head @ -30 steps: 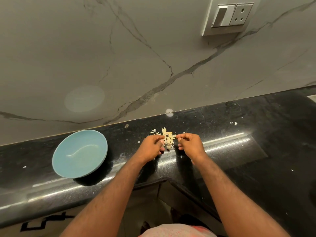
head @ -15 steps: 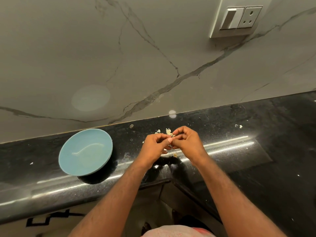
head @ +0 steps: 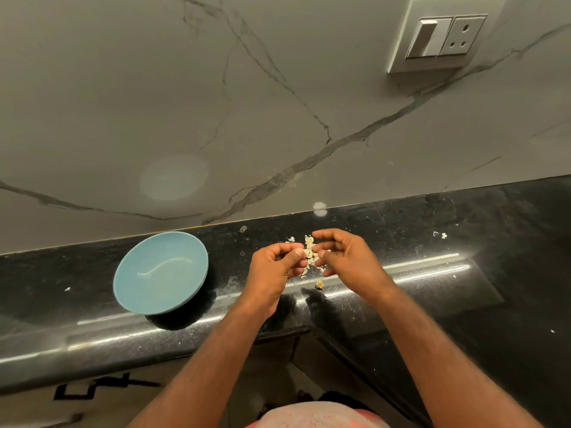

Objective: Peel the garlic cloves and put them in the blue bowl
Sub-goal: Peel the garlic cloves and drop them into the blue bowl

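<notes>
The blue bowl (head: 160, 274) stands on the black counter to the left of my hands, and nothing lies in it. My left hand (head: 273, 273) pinches a pale garlic clove (head: 306, 254) between thumb and fingertips, just above the counter. Facing it, my right hand (head: 347, 262) has its fingers loosely curved and a small gap from the clove; I see nothing held in it. A heap of garlic skins (head: 310, 242) lies behind and under the fingers. A small brownish garlic bit (head: 319, 284) sits on the counter below the hands.
The black stone counter (head: 432, 288) runs along a marble wall, its rounded front edge close to my forearms. Stray skin flakes (head: 444, 235) lie at the right. A switch and socket plate (head: 445, 37) is on the wall, upper right.
Half a second ago both hands were pressed together on the clove. My right hand has since pulled away to the right with its fingers spread, and the skins show again between the hands.
</notes>
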`<act>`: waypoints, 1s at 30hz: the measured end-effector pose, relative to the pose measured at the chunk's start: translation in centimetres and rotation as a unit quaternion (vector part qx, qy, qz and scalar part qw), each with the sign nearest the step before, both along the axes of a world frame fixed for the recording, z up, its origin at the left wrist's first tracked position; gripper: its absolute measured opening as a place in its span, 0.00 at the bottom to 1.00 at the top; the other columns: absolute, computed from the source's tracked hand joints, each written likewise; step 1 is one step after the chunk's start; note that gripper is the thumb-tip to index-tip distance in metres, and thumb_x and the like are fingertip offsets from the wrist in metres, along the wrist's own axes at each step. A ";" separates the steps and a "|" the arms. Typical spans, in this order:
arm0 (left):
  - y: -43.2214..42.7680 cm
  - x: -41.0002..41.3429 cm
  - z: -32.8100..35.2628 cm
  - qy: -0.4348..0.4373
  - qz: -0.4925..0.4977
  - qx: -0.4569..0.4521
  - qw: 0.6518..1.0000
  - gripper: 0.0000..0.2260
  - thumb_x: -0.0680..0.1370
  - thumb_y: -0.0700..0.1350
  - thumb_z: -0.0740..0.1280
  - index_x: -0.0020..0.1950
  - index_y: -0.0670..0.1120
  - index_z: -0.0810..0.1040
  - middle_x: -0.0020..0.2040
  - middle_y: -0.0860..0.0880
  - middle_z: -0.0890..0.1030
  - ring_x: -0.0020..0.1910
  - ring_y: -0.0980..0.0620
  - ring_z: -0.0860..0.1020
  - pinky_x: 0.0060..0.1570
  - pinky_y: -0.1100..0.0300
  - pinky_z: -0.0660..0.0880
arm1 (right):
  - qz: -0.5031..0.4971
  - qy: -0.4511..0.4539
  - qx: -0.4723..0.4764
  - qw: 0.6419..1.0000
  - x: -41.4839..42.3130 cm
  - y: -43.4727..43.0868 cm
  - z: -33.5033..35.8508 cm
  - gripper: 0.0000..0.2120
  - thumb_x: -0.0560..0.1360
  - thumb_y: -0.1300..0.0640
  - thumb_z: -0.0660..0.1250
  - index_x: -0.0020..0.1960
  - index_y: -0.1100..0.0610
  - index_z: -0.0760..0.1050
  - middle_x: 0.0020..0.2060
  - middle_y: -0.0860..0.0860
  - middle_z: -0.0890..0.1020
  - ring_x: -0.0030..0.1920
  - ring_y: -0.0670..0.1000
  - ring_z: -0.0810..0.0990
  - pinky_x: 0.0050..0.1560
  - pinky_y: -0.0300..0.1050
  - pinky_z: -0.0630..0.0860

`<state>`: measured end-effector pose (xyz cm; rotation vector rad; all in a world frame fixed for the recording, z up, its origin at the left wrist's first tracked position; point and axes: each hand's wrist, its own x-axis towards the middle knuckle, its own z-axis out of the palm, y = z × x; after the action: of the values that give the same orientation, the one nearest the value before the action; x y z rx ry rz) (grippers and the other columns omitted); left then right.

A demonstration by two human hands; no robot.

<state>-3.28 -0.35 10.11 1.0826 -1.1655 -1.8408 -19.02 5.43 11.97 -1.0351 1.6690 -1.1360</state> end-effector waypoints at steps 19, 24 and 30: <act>1.9 -3.3 1.9 -0.077 0.052 -0.130 0.987 0.05 0.76 0.37 0.73 0.51 0.43 0.85 0.43 0.46 0.86 0.42 0.51 0.84 0.46 0.60 0.81 | 0.008 -0.078 -0.034 0.996 -1.9 0.2 0.8 0.03 0.79 0.65 0.68 0.49 0.63 0.81 0.37 0.56 0.85 0.38 0.51 0.85 0.39 0.43 0.82; 1.8 -3.8 1.8 -0.094 0.060 -0.138 0.984 0.06 0.76 0.38 0.73 0.52 0.43 0.85 0.44 0.47 0.86 0.44 0.50 0.84 0.48 0.59 0.81 | -0.001 -0.086 -0.043 0.995 -2.1 0.1 0.3 0.03 0.79 0.64 0.68 0.50 0.62 0.80 0.38 0.57 0.85 0.38 0.51 0.84 0.38 0.43 0.81; 1.6 -4.5 1.9 -0.100 0.052 -0.118 0.987 0.05 0.77 0.41 0.73 0.51 0.41 0.84 0.43 0.48 0.85 0.40 0.56 0.83 0.42 0.64 0.79 | 0.029 -0.016 -0.052 0.998 -2.9 0.0 0.5 0.03 0.79 0.60 0.69 0.50 0.60 0.80 0.38 0.51 0.85 0.38 0.47 0.84 0.39 0.40 0.81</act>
<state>-7.78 1.20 12.03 1.1854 -1.3760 -1.4974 -21.89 5.43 12.50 -1.1176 1.5579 -1.2050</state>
